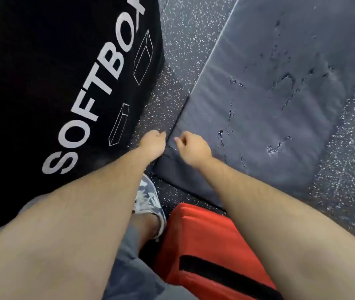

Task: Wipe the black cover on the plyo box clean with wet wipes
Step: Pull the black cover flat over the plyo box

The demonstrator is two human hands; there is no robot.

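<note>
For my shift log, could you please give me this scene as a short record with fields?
plyo box: black, SOFTBOX lettering, at left
grey mat: on floor, right of box, surface cracked
red pad: bottom, black strip
left hand: curled, beside mat's edge
right hand: curled, over mat's corner
wet wipes: none visible

The head camera looks steeply down at the floor (178, 40) beside the plyo box (42, 72).
</note>
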